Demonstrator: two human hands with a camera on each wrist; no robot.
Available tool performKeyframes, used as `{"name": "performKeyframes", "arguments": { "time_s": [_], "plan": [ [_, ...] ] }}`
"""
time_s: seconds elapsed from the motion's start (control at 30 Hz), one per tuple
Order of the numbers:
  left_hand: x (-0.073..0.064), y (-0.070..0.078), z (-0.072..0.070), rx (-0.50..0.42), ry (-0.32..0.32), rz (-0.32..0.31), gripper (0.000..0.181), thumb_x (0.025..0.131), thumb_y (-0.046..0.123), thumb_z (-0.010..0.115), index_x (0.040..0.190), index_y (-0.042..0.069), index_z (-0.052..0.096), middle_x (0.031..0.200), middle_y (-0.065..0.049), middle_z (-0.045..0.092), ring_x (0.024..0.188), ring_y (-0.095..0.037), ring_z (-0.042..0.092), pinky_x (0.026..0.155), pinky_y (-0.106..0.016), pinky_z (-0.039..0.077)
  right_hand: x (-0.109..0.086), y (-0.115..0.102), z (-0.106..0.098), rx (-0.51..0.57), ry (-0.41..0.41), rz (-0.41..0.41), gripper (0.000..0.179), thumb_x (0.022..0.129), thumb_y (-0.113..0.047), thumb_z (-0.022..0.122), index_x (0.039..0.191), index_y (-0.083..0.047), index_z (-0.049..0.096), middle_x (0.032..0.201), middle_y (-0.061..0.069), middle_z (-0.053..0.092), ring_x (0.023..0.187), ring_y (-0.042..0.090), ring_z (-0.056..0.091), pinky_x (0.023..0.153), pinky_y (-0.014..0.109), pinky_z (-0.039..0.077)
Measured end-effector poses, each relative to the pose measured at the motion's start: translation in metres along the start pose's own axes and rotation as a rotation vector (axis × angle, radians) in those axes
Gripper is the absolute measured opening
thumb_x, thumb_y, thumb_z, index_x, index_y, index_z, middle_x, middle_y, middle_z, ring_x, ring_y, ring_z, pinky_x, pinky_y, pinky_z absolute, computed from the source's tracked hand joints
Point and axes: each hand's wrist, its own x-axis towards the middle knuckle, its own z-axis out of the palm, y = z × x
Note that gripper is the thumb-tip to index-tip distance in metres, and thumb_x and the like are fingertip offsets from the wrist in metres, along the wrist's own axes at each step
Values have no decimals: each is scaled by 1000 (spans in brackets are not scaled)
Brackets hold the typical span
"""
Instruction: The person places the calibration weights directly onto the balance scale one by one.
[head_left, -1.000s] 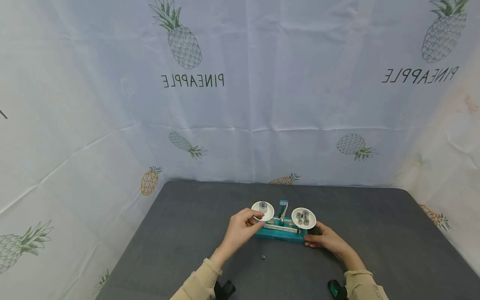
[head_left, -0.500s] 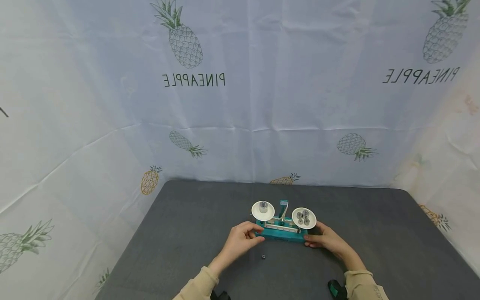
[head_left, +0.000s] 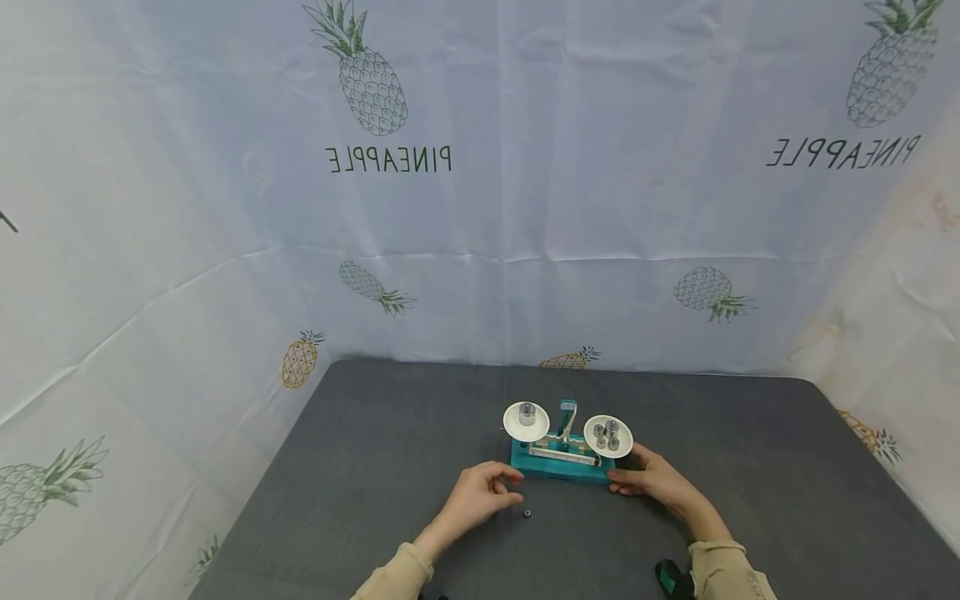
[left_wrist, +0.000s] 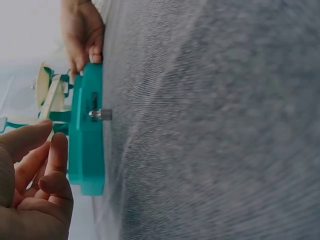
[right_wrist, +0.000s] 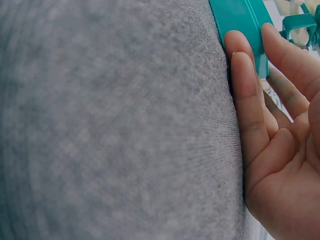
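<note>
A teal balance scale [head_left: 562, 468] with two white pans stands on the dark grey table. One larger metal weight [head_left: 527, 413] sits on its left pan [head_left: 513, 429], and several smaller weights [head_left: 612, 429] are on the right pan [head_left: 619, 450]. In front of the base, a tiny metal weight [left_wrist: 102, 114] stands upright on the table. Just left of that weight hovers my left hand [head_left: 480, 498], thumb and fingers bent loosely and apart, holding nothing. My right hand [right_wrist: 285, 150] grips the right end of the scale's base, thumb on one side and fingers on the other.
The grey table [head_left: 390, 433] reaches back to a pale cloth backdrop [head_left: 480, 208] printed with pineapples. A black and green strap-like item [head_left: 672, 577] shows at the right forearm.
From the left pan, my left hand has moved down toward the front of the table, near the tiny weight. My right hand stays at the scale's right end.
</note>
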Motion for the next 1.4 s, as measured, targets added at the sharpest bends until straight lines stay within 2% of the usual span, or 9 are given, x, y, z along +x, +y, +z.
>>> {"name": "performKeyframes", "arguments": {
  "time_s": [0.17,0.43,0.63,1.17,1.4],
  "plan": [
    [-2,-4,4,-32,-48,-41,24,75,10,75,98,2,70,90,-12,70,54,4,49,46,-14,39,0,0,0,4,2,4,90,86,-21,67,146,9,6,137,41,26,88,18,68,75,30,56],
    [-4,-5,10,-67,-92,-72,22,73,7,76,93,1,70,72,-12,69,50,3,47,45,-14,36,0,0,1,4,7,0,90,86,-21,67,145,9,6,139,42,22,88,18,68,76,30,56],
    [-5,-5,11,-80,-110,-70,20,72,6,76,92,2,71,75,-14,70,53,3,49,47,-13,37,0,1,1,5,12,4,90,86,-21,67,145,9,7,140,42,20,89,19,68,76,30,56],
    [-3,-7,17,-38,-112,-57,18,71,3,76,89,4,71,73,-10,70,54,6,50,48,-14,40,0,1,0,10,16,14,90,86,-21,67,145,8,8,141,42,19,89,20,68,76,31,56],
    [-3,-5,19,17,-102,-29,19,69,1,75,87,4,71,77,-7,67,54,7,47,48,-13,40,0,0,0,13,13,10,90,86,-21,67,146,8,6,142,42,16,89,19,68,76,30,56]
  ]
}}
